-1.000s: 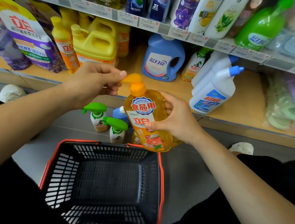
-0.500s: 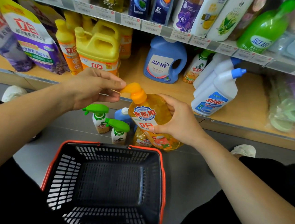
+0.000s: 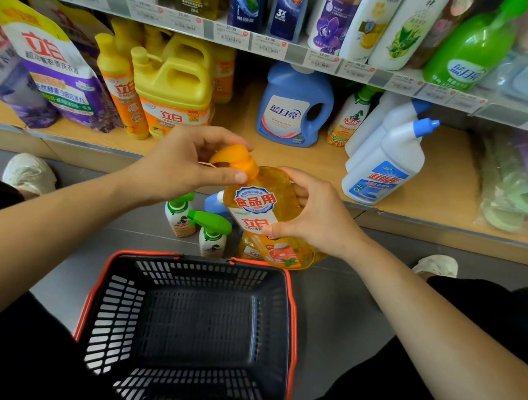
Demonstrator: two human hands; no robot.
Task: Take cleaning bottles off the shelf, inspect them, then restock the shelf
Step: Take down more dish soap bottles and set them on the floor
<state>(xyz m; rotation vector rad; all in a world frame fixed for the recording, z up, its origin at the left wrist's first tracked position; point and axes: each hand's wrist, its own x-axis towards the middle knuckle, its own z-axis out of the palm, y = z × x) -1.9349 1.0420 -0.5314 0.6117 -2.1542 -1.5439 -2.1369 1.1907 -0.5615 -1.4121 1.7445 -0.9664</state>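
Before the wooden shelf [image 3: 291, 165], the right hand [image 3: 315, 215] grips the orange pump bottle [image 3: 266, 212] while the left hand [image 3: 186, 164] pinches its pump [image 3: 234, 157], which, pressed, could squirt soap.

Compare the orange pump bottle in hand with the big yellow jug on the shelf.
The orange pump bottle is see-through amber with a pump head; the yellow jug is opaque with a moulded handle. The bottle is tilted, left hand on its pump, right hand round its body; the jug stands upright on the shelf. Both carry the same red brand characters.
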